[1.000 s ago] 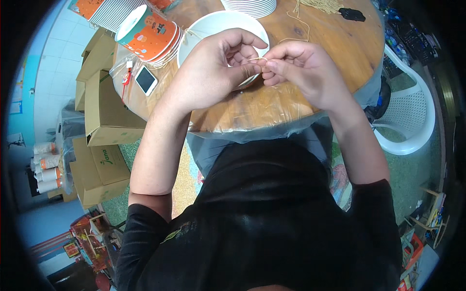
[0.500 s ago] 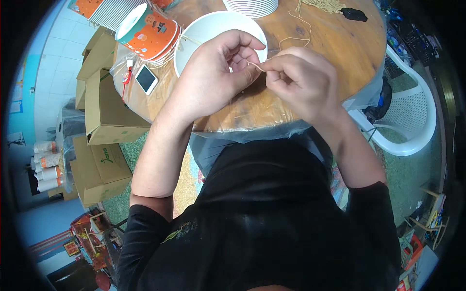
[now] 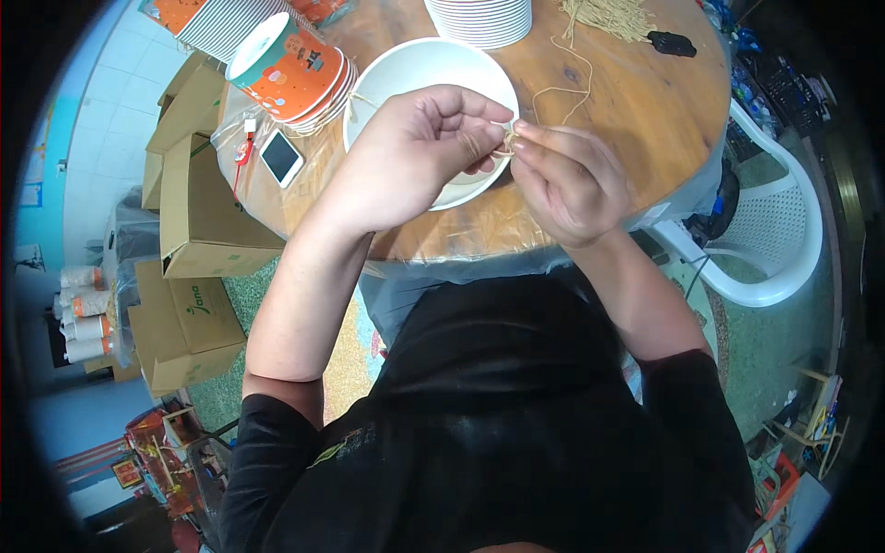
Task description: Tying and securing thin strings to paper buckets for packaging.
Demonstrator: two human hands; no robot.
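Note:
Both of my hands meet over the near right part of a white bowl [image 3: 392, 74] on the round table. Between the fingertips is a small loop of thin tan string [image 3: 508, 141]. My left hand [image 3: 415, 152] is curled, its thumb and fingers closed on the string. My right hand [image 3: 576, 180] pinches the same string from the other side. A loose strand [image 3: 590, 78] trails from a tan string bundle [image 3: 608, 17] at the far right toward my right hand. Another bit of string lies over the bowl's left rim.
Left of the bowl, orange-and-teal paper tubs [image 3: 293, 78] are stacked on their side. A white ribbed stack [image 3: 479, 23] stands behind it. A phone [image 3: 280, 158], a red cable [image 3: 243, 152] and a black object [image 3: 672, 43] lie on the plastic-covered wooden table [image 3: 664, 120]. Cardboard boxes [image 3: 207, 217] and a white chair [image 3: 802, 203] flank it.
My right hand has turned from a fist-like grip to a fingertip pinch, its fingers now pointing at my left hand. The string between them is bunched into a small loop.

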